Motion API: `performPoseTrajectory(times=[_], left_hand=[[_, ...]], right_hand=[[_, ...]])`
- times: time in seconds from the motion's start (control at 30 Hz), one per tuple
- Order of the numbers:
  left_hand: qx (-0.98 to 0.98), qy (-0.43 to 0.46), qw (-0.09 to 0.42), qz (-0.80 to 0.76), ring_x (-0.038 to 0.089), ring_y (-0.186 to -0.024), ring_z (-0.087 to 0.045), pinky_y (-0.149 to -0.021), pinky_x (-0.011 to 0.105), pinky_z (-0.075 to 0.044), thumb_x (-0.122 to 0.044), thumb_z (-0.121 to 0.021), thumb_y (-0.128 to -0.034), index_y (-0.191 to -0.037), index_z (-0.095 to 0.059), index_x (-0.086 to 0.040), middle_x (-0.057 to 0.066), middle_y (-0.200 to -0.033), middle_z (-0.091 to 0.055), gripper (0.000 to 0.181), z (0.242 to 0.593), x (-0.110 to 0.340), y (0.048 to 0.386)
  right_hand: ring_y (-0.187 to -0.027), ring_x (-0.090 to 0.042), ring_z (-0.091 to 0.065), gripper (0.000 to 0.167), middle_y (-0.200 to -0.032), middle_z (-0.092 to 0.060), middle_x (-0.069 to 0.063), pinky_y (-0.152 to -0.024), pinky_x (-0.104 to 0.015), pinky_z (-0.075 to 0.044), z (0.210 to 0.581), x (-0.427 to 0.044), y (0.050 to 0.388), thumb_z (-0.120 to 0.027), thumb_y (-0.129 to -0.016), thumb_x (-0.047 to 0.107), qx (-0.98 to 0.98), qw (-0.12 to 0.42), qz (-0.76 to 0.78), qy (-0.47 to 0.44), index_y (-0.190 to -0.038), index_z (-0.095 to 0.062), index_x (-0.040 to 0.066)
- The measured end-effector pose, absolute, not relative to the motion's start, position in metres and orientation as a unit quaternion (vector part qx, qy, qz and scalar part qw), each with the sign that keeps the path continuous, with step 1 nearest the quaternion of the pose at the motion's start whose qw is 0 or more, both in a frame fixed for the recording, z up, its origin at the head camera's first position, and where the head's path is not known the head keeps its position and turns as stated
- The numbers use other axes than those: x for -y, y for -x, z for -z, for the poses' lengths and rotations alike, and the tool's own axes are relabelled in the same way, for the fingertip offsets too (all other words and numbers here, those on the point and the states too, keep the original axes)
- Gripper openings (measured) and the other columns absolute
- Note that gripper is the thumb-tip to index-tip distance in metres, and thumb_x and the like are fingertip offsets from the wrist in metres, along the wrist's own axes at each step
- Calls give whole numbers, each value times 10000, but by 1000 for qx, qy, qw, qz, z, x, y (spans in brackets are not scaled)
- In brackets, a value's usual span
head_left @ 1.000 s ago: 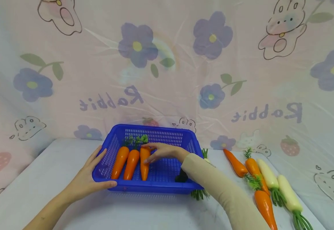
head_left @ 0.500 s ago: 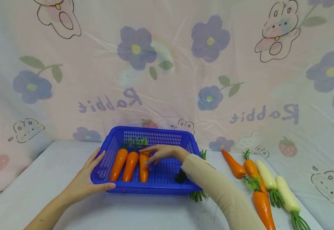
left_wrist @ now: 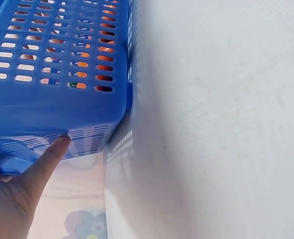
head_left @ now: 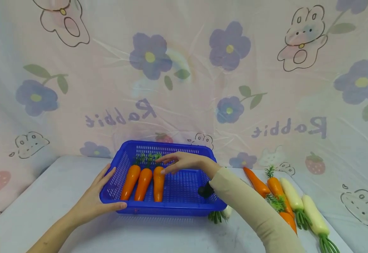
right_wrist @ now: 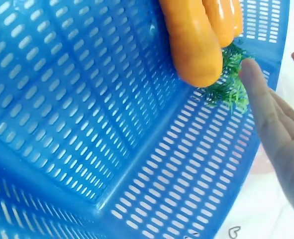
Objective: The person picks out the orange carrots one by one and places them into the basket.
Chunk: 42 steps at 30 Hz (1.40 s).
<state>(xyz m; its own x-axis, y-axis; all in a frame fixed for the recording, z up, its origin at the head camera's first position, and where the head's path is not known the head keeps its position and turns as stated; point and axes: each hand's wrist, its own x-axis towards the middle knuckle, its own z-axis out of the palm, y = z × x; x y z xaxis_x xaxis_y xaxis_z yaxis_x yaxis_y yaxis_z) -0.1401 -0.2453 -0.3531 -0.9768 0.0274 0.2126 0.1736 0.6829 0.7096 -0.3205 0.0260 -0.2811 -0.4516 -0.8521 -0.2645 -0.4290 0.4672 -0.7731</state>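
Three carrots lie side by side in a blue perforated basket (head_left: pixel 184 207), green tops toward its back wall. Over the top end of the rightmost carrot (head_left: pixel 159 184) hovers my right hand (head_left: pixel 184 161), fingers extended and holding nothing. In the right wrist view a gap shows between that hand (right_wrist: pixel 281 119) and the carrot (right_wrist: pixel 196 55). My left hand (head_left: pixel 90 200) rests against the basket's left end, its straight fingers on the side and the thumb along the front rim. The left wrist view has one straight digit touching the basket's outer wall (left_wrist: pixel 57 109).
Loose carrots (head_left: pixel 256 182) and white radishes (head_left: pixel 315 214) lie on the white table (head_left: pixel 139 235) at the right. Another radish with green stems (head_left: pixel 216 216) sits partly hidden by the basket's right end. A patterned cloth (head_left: pixel 184 116) hangs behind.
My right hand has lifted off the rightmost carrot, which now lies uncovered in the basket. The left hand stays against the basket. The head view has shifted slightly.
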Motion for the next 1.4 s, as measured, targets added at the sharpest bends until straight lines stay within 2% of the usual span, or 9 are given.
performPoseTrajectory(times=[0.13, 0.4, 0.53, 0.77, 0.97, 1.13, 1.23, 1.4], left_hand=[[912, 59, 94, 394, 590, -1357, -173, -922, 811, -241, -377, -789, -745, -1548, -146, -120, 147, -1615, 2, 1060, 354, 246, 141], [916, 63, 94, 384, 594, -1350, -184, -908, 821, -243, -374, -788, -746, -1550, -137, -123, 147, -1615, 4, 1064, 354, 247, 142], [915, 68, 95, 387, 599, -1343, -187, -903, 818, -254, -364, -788, -749, -1550, -134, -124, 155, -1613, 4, 1061, 358, 245, 143], [913, 71, 94, 390, 599, -1351, -164, -885, 830, -252, -357, -787, -755, -1554, -116, -152, 131, -1618, 29, 1063, 362, 246, 144], [915, 69, 95, 387, 593, -1368, -123, -868, 840, -236, -370, -780, -761, -1558, -71, -212, 88, -1623, 71, 1079, 361, 251, 144], [916, 71, 90, 385, 595, -1370, -108, -865, 841, -234, -368, -778, -765, -1558, -65, -196, 95, -1622, 80, 1081, 361, 253, 143], [918, 70, 86, 381, 599, -1365, -114, -859, 842, -237, -369, -774, -765, -1558, -67, -181, 106, -1620, 80, 1080, 362, 251, 143], [919, 68, 82, 380, 600, -1365, -99, -855, 842, -240, -362, -769, -771, -1558, -66, -176, 117, -1618, 87, 1072, 361, 253, 143]], right_hand=[[-1207, -198, -579, 491, -1484, -430, -104, -975, -354, -517, 277, -31, 315, -625, -920, 306, -794, 318, 310, 416, -1390, -509, 225], [-1253, -184, -549, 491, -1433, -492, 26, -1001, -374, -501, 263, -50, 299, -624, -914, 301, -790, 298, 332, 420, -1384, -510, 214], [-1245, -203, -559, 465, -1428, -499, 23, -997, -348, -501, 259, -67, 294, -628, -917, 279, -793, 278, 343, 420, -1369, -528, 228], [-1250, -220, -556, 465, -1424, -500, -7, -1011, -372, -492, 252, -95, 291, -615, -927, 273, -802, 238, 360, 413, -1376, -516, 205], [-1226, -206, -569, 480, -1410, -515, -46, -1024, -392, -482, 250, -115, 288, -612, -930, 269, -808, 220, 375, 398, -1388, -500, 181], [-1227, -187, -564, 498, -1434, -489, -41, -1020, -385, -486, 252, -133, 288, -618, -930, 270, -806, 217, 398, 381, -1399, -482, 175], [-1225, -240, -562, 500, -1456, -460, -60, -996, -393, -502, 253, -146, 287, -614, -932, 246, -801, 211, 423, 368, -1402, -474, 151], [-1170, -339, -588, 479, -1447, -469, -71, -953, -412, -524, 257, -168, 286, -607, -935, 259, -811, 187, 446, 330, -1393, -489, 186]])
